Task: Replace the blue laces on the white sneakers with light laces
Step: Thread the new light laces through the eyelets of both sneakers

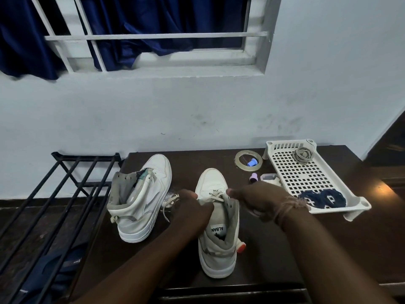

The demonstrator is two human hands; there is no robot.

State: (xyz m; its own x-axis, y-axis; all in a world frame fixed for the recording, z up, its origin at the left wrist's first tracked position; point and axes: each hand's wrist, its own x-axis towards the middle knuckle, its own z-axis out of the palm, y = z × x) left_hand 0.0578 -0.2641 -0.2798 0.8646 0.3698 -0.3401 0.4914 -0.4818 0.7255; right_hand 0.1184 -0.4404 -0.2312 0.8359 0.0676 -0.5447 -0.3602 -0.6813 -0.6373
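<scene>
Two white high-top sneakers stand on a dark table (pixel 274 255). The right sneaker (pixel 215 249) points away from me, and a light lace (pixel 215 196) crosses its lowest eyelets. My left hand (pixel 192 210) grips the left side of its collar and the lace there. My right hand (pixel 256 199) pinches the lace at the right eyelets. The left sneaker (pixel 140 198) stands apart, tilted, with no lace through its open tongue. The lace's loose end (pixel 168 202) trails between the shoes. The blue laces (pixel 322 198) lie bundled in a white perforated tray (pixel 295 172).
A coiled light lace (pixel 303 155) lies at the tray's far end. A tape roll (pixel 248 160) with a blue cap inside, a purple cap (pixel 253 177) and a small clear box (pixel 268 177) sit behind my right hand. A black metal rack (pixel 54 194) stands left of the table.
</scene>
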